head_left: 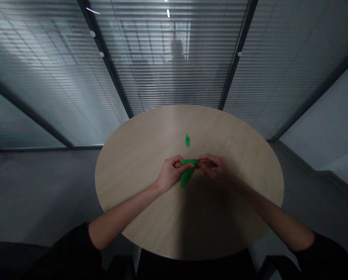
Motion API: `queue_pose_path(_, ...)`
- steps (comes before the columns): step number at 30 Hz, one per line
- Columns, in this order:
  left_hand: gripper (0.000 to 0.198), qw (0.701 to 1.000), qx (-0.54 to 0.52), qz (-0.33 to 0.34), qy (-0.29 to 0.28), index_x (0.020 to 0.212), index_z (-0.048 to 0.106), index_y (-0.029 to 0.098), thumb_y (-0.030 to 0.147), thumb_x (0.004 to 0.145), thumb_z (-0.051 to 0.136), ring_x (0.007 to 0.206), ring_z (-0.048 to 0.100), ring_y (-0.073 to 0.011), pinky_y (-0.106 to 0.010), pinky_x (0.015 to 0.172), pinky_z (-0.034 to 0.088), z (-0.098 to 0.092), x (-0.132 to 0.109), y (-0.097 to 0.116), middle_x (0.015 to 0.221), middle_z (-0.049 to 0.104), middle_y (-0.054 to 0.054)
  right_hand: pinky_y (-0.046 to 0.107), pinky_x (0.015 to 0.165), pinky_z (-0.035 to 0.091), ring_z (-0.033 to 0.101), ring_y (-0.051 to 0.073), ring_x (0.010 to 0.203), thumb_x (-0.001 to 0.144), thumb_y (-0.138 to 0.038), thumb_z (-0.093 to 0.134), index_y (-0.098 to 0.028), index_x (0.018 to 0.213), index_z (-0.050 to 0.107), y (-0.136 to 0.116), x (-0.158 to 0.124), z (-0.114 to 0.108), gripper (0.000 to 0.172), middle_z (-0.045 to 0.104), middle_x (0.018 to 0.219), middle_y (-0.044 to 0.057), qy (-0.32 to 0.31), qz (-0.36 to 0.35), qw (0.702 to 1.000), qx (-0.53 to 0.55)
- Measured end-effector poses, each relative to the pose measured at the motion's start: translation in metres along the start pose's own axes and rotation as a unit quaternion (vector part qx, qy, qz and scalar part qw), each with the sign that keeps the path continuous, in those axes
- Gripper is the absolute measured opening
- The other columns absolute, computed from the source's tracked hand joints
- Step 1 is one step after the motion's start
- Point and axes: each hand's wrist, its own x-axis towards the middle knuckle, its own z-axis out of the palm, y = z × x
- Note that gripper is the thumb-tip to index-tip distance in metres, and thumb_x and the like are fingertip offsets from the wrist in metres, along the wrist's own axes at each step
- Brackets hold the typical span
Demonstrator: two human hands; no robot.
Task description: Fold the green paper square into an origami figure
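A folded piece of green paper (187,177) is held just above the middle of the round table, its lower part tapering downward. My left hand (174,171) is closed on its left side, the thumb lying across the front. At its upper right corner, the fingertips of my right hand (214,166) pinch the paper. Farther back on the tabletop lies a smaller green folded paper piece (187,140), narrow and pointed at both ends, apart from both hands.
The round wooden table (133,155) has a curved edge all round. Behind it stand glass partitions with blinds (174,81) in dark frames. A pale wall (331,120) rises on the right. My shadow falls over the near right of the tabletop.
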Motion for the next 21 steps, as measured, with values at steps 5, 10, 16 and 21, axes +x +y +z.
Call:
queue_pose_path(5,0.052,0.999,-0.029,0.013,0.015,0.064,0.052,0.018,0.054,0.072,0.089,0.043,0.035,-0.0045,-0.018,0.041,0.026,0.0,0.002,-0.002,0.05,0.044,0.008,0.027,0.059,0.049,0.063,0.015,0.061,0.091,-0.051,0.067,-0.02,0.08,0.068,-0.007,0.003,-0.005,0.033,0.068,0.067,0.002,-0.016,0.031,0.999,0.02)
queue_pose_path(10,0.05,0.998,-0.043,0.029,0.02,0.069,0.053,0.018,0.058,0.078,0.083,0.049,0.043,-0.0069,-0.019,0.045,0.032,-0.001,0.003,-0.001,0.057,0.052,0.005,0.028,0.062,0.05,0.062,0.016,0.064,0.087,-0.056,0.067,-0.02,0.071,0.067,0.002,0.01,-0.006,0.04,0.066,0.069,0.002,0.035,0.065,0.994,0.08)
queue_pose_path(16,0.042,0.996,0.008,0.072,0.047,0.079,0.057,0.019,0.055,0.086,0.077,0.049,0.04,-0.0082,-0.02,0.046,0.029,0.0,0.0,-0.001,0.06,0.047,0.007,0.028,0.068,0.054,0.068,0.017,0.074,0.073,-0.041,0.085,-0.021,0.084,0.069,-0.001,0.011,-0.009,0.027,0.072,0.08,0.002,-0.009,0.108,0.985,0.131)
queue_pose_path(21,0.033,0.983,0.072,0.129,0.106,0.084,0.054,0.02,0.047,0.094,0.069,0.052,0.036,-0.0096,-0.022,0.048,0.028,0.001,-0.003,-0.001,0.062,0.041,0.007,0.032,0.075,0.061,0.075,0.022,0.091,0.063,-0.025,0.092,-0.027,0.119,0.059,-0.004,0.009,-0.007,0.066,0.077,0.105,0.004,-0.04,0.127,0.964,0.229)
